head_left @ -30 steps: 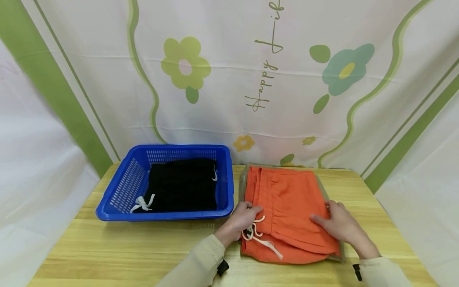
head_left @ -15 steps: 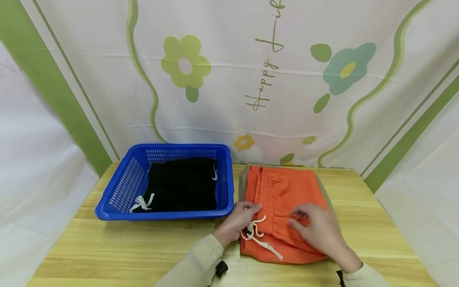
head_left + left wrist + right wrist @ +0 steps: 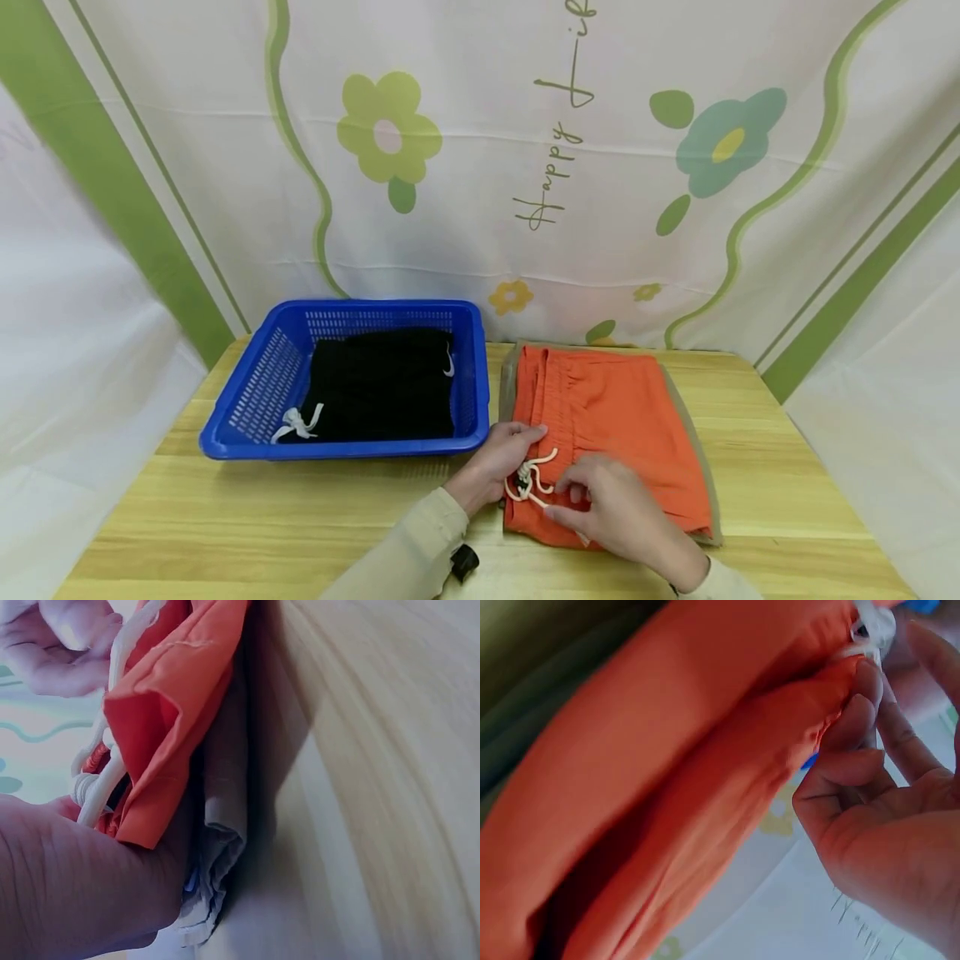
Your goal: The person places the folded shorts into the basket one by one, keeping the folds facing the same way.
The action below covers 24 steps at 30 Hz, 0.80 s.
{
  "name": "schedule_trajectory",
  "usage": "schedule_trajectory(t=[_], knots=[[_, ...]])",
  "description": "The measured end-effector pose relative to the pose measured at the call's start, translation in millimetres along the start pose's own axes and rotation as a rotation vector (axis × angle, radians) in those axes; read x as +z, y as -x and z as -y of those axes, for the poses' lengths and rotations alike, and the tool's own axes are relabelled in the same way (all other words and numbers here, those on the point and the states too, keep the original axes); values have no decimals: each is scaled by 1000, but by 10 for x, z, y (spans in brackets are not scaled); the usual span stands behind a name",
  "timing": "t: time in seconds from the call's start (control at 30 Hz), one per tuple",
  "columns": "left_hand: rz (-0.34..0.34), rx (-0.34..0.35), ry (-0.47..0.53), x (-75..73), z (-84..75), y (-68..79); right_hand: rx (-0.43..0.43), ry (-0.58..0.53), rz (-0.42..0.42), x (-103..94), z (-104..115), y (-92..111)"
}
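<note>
orange garment [image 3: 622, 408] lay folded, its cord [image 3: 525, 471] at the fingers

the orange garment was on the right half of the tabletop [image 3: 300, 533], toward the far edge, on top of a grey-brown cloth [image 3: 507, 387] that showed along its left and right borders. its gathered waistband ran from the far side toward the near one, with the knotted off-white cord by the near left corner of the fold. the left hand [image 3: 498, 460] grasped the garment's left side beside that knot, thumb laid over the orange fabric, the other fingers mostly hidden. the right hand [image 3: 622, 504] was over the near part of the garment, fingers bent, thumb and fingertips right at the cord; whether they had hold of the strand i could not tell.

just beside the left hand stood a blue basket [image 3: 345, 452], on the left half of the tabletop near the far edge. in it lay a folded black garment [image 3: 382, 387] with a white drawstring [image 3: 297, 423] tied at the basket's near left corner and a white curved mark [image 3: 449, 363] on its right side.

beige sleeves [image 3: 416, 542] reached to both wrists, a black strap [image 3: 464, 562] at the left cuff. past the tabletop's far edge hung a pale curtain [image 3: 465, 208] with printed flowers, wavy green lines and script lettering.
</note>
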State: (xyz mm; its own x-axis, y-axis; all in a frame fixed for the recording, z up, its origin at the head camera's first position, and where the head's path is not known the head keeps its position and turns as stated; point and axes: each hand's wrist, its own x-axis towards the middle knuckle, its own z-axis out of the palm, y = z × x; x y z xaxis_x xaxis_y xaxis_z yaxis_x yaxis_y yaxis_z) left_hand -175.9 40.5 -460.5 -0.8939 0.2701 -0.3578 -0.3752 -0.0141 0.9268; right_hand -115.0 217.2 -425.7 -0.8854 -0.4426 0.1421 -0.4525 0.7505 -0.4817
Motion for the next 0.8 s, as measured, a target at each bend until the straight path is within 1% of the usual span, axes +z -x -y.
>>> schedule_trajectory(t=[0.1,0.2,0.3,0.5,0.57,0.67,0.8], knots=[[7,-11,19,11,-6,9,-15,20,18,42,17,-2],[-6,-10,24,28,-13,16,-28,21,20,60,10,3],[-25,-9,11,41,-25,29,-26,11,38,57,2,12],[-28,-7,2,57,-37,42,-10,18,100,43,-18,35],[-33,-7,0,63,-35,38,-8,29,107,14,-26,47],[-36,-8,-23,56,-42,37,9,66,125,-82,-46,72],[-30,-8,-38,44,-41,35,59,139,170,-247,-108,129]])
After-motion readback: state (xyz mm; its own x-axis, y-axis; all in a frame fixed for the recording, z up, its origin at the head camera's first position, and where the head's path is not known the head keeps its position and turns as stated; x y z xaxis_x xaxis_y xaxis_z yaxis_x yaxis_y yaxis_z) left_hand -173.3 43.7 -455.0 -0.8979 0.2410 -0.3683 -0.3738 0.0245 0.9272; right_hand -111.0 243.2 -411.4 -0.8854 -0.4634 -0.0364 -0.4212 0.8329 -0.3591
